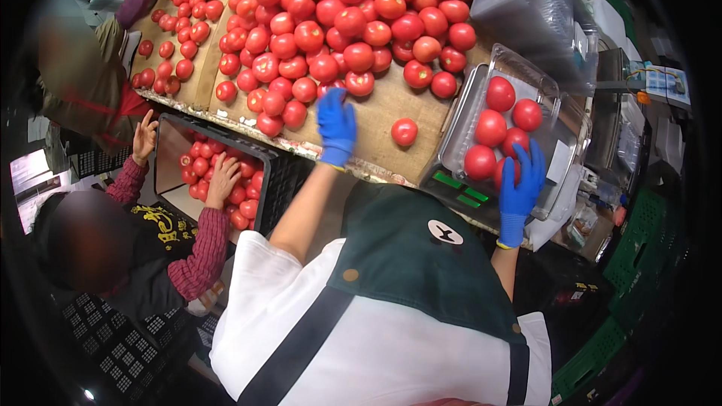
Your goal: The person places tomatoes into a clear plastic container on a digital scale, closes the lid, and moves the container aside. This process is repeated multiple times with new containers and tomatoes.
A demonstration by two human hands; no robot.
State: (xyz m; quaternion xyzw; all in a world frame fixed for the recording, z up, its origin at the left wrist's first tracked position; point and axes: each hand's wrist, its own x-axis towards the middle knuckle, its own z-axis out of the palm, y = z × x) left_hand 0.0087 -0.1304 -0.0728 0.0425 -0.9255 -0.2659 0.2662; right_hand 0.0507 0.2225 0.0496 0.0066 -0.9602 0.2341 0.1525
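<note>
My left hand (336,128), in a blue glove, is at the near edge of a large heap of red tomatoes (350,21). Its fingers are bent and closed against a tomato that they mostly cover. My right hand (523,189), gloved the same way, curls its fingers round a tomato (505,172) in a clear plastic tray (460,129). Several other tomatoes (491,128) sit in that tray, which rests on a scale with a green display (462,190). One single tomato (404,131) lies on the wooden table (376,152) between my hands.
Stacked clear plastic trays (530,11) stand at the far right. At left, a co-worker's hand (223,180) reaches into a black crate (259,152) of tomatoes; another person stands beyond. Green crates (639,248) stand on the right, and a small printer-like device (667,84) at far right.
</note>
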